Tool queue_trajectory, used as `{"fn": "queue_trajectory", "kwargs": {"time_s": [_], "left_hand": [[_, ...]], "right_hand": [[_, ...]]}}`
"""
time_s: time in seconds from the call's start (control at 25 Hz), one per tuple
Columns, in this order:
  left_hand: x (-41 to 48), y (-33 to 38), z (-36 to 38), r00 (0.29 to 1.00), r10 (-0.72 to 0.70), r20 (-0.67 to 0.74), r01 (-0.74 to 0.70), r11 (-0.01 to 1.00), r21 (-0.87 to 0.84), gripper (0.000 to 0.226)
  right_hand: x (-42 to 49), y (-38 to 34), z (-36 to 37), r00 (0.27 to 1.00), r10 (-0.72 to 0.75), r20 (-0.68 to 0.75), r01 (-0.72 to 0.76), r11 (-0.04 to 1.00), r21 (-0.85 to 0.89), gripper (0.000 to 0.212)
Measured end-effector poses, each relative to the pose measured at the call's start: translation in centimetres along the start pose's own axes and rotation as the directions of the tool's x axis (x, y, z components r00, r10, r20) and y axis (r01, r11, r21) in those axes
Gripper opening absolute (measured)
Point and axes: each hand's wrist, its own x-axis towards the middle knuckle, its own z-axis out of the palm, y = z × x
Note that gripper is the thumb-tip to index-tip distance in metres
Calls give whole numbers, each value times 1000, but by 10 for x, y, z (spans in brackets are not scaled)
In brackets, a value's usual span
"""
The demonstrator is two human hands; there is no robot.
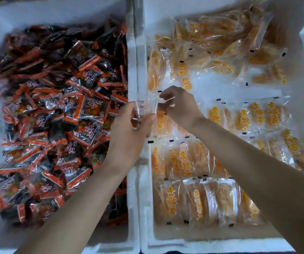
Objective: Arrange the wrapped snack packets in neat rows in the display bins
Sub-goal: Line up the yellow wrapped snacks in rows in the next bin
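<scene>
Head view: two white foam bins stand side by side, their walls touching down the middle of the picture. The left bin (37,13) holds a deep, loose pile of red packets (55,116), red and black with white lettering, lying at every angle and reaching up to the shared wall.

The right bin (184,242) holds clear packets with orange lettering. Closest to the person they lie in rows (193,158) across the bin, each packet overlapping the one beside it. One row runs along the near wall, a second lies just beyond it, and a third shows to the right of the arms. Beyond that row a strip of bare floor (221,88) shows. At the far end more orange packets lie in a loose heap (230,37), and a few run along the left wall.

Both hands meet over the left side of the right bin, just beside the shared wall. The left hand (129,134) reaches in from the lower left, its forearm crossing the red pile. Its thumb and fingers pinch the clear end of a packet (148,107). The right hand (178,105) comes from the lower right, its arm crossing above the rows. Its fingers are curled and pinch the same clear wrapper from the other side. The packet is held up between the two hands, above the packets along the left wall. Its wrapper is blurred, and its contents cannot be made out.
</scene>
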Motion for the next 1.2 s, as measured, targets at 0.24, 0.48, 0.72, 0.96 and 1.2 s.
{"fn": "queue_trajectory", "kwargs": {"time_s": [0.24, 0.48, 0.72, 0.96, 1.2], "left_hand": [[-9, -1, 19, 979, -14, 203, 16, 1000, -6, 35], [-65, -15, 58, 967, -8, 256, -91, 923, 374, 62], [-101, -37, 79, 957, -161, 242, -79, 658, 749, 63], [-102, -43, 84, 987, -44, 154, -98, 592, 800, 61], [-99, -40, 83, 983, 87, 159, -180, 561, 808, 67]], "right_hand": [[-66, -10, -33, 998, -9, 68, -8, 972, 235, 28], [-76, 14, -56, 992, 124, -6, -124, 992, 19, 19], [-70, 36, -53, 991, 112, 75, -105, 991, -81, 22], [-62, 34, -37, 921, -1, 389, 90, 973, -210, 25], [-72, 38, -19, 929, -73, 362, 175, 950, -258, 30]]}}
